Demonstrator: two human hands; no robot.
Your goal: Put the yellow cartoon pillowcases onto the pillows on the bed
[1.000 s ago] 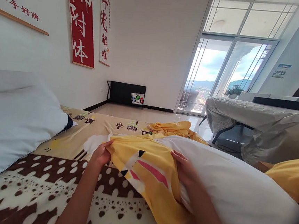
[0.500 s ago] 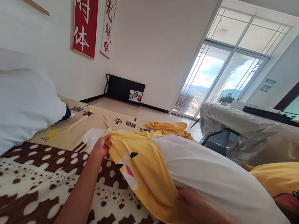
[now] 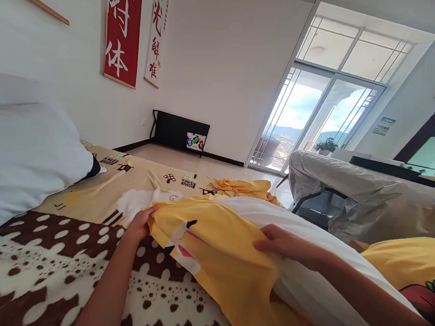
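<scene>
The person's right hand [image 3: 284, 244] pinches the edge of a soft yellow cloth [image 3: 227, 260] printed in pink, black and white; the left hand [image 3: 139, 224] grips its other end, so the cloth spans between them. Under the left forearm I see a brown-and-cream patterned blanket [image 3: 71, 267]. A long, plump white pillow [image 3: 305, 287] lies beneath the right hand. Well left of the left hand rests a bulky white pillow [image 3: 23, 161]. Beyond both hands sits a crumpled orange-yellow cloth [image 3: 248, 187].

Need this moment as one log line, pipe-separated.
left hand: holds edge of yellow cloth | right hand: pinches same cloth | white pillow at picture right: partly covered by cloth | patterned blanket: underneath
</scene>
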